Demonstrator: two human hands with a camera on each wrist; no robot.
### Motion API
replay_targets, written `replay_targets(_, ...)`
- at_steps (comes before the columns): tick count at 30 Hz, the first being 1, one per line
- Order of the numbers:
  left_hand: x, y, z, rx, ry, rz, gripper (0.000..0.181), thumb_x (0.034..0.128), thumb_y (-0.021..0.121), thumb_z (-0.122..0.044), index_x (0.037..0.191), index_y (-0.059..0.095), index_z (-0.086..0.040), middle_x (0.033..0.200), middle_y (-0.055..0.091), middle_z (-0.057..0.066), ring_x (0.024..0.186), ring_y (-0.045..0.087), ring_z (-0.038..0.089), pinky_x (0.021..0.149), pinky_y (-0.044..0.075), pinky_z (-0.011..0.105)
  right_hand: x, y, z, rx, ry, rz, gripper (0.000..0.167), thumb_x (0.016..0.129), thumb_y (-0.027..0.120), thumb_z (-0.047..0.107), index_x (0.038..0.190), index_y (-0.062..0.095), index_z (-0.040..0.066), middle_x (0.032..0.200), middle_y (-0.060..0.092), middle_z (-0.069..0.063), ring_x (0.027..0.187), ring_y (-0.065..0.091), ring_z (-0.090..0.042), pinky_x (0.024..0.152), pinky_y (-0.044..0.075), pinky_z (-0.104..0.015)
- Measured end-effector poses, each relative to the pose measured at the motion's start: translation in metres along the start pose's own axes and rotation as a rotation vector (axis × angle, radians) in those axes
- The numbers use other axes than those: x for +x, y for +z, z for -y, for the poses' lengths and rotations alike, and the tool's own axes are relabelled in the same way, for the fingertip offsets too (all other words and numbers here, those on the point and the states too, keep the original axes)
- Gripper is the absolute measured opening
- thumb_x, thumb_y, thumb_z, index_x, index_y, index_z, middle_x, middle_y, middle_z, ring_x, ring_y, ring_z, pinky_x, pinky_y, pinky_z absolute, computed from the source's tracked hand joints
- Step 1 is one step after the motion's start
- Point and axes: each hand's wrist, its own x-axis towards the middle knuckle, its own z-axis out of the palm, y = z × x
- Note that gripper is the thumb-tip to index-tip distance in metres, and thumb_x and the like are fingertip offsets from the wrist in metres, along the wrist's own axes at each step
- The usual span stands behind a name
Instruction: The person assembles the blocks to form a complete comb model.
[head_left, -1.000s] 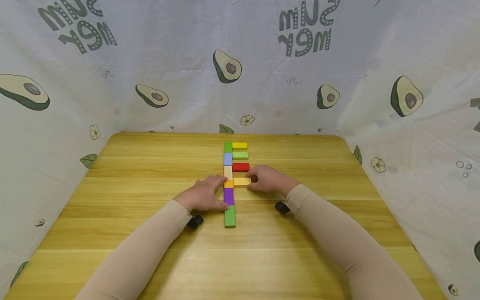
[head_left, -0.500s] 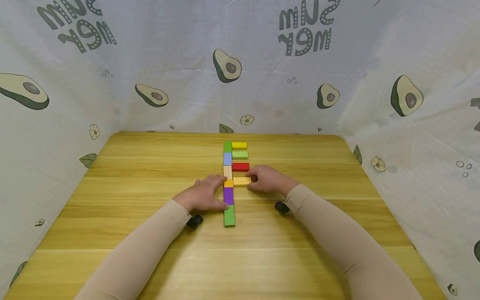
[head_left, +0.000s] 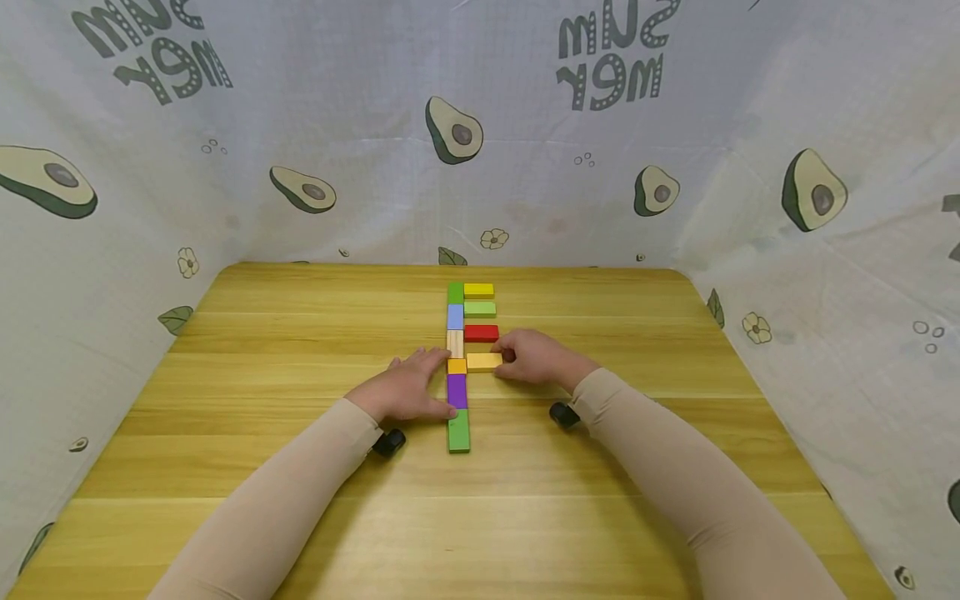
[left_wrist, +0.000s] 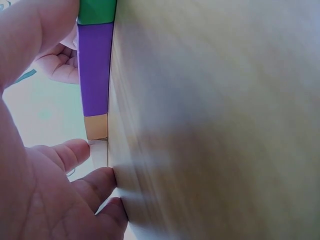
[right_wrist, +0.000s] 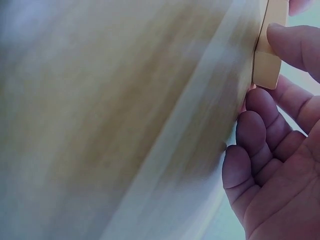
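Observation:
Coloured wooden blocks lie end to end in a column, including a purple block [head_left: 457, 391], a small orange block [head_left: 457, 366] and a near green block [head_left: 458, 432]. My left hand [head_left: 405, 387] is spread at the column's left side. Its thumb touches near where purple and green meet, and a fingertip touches the natural-wood block [head_left: 455, 343]. My right hand [head_left: 542, 358] pinches the right end of a light orange block [head_left: 483, 362], which lies crosswise with its left end at the column. In the right wrist view the thumb presses this block's side, and the other fingers curl near the tabletop.
Farther back, a red block [head_left: 482, 333], a light green block [head_left: 480, 309] and a yellow block [head_left: 478, 291] stick out rightward from the column. A blue block [head_left: 455, 317] and a dark green block [head_left: 455, 292] form its far end. Patterned cloth [head_left: 360, 125] surrounds the wooden table [head_left: 300, 308].

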Motion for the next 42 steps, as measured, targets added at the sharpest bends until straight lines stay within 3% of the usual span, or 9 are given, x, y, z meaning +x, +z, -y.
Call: replay_targets(42,-0.0010,-0.0004,-0.0007,-0.010,0.006,-0.009,0.104,0.0853,0.082,-0.054,0.167,0.029,-0.017,0.175,0.026,0.010,0.165,0.013,0.037,0.131,0.008,0.064,-0.0027,0.0019,-0.0012,0.024,0.000,-0.018,0.034,0.096,0.077,0.023,0.124,0.073,0.005,0.087,0.062,-0.002,0.081,0.054,-0.016,0.074,0.045,-0.029)
